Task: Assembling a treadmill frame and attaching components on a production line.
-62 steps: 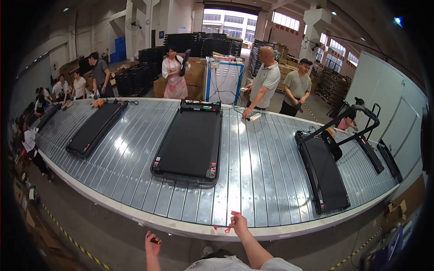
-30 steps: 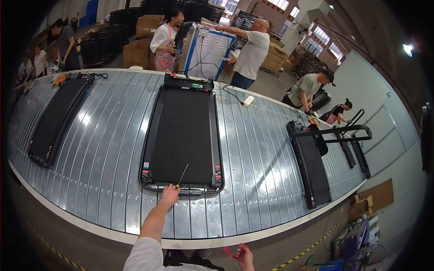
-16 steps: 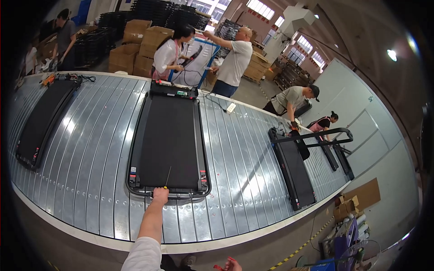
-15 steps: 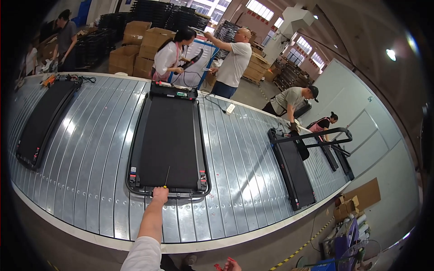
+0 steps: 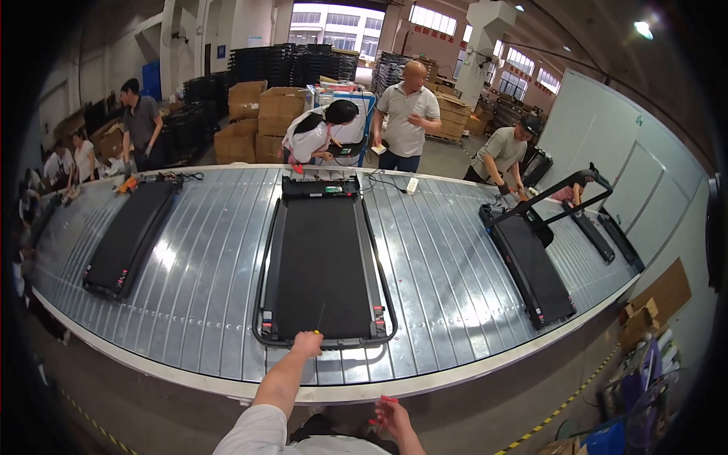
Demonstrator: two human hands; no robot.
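A flat black treadmill deck (image 5: 322, 258) lies lengthwise on the slatted metal conveyor (image 5: 432, 265) in front of me. My left hand (image 5: 307, 345) reaches over the conveyor edge to the deck's near end frame. It grips a screwdriver (image 5: 318, 320) with a yellowish handle, whose thin shaft points up over the belt. My right hand (image 5: 390, 415) stays low near my body, below the conveyor edge, closed on a small red object (image 5: 385, 399) that I cannot identify.
Another flat treadmill (image 5: 129, 235) lies to the left and one with raised handrails (image 5: 531, 258) to the right. Several people work along the far side, by stacked cardboard boxes (image 5: 262, 114). Cardboard pieces (image 5: 656, 299) and yellow-black floor tape (image 5: 561, 409) are at lower right.
My left hand went from the conveyor's near edge out to the treadmill's near end with the screwdriver and stays there. My right hand dropped below the edge. The view swung around.
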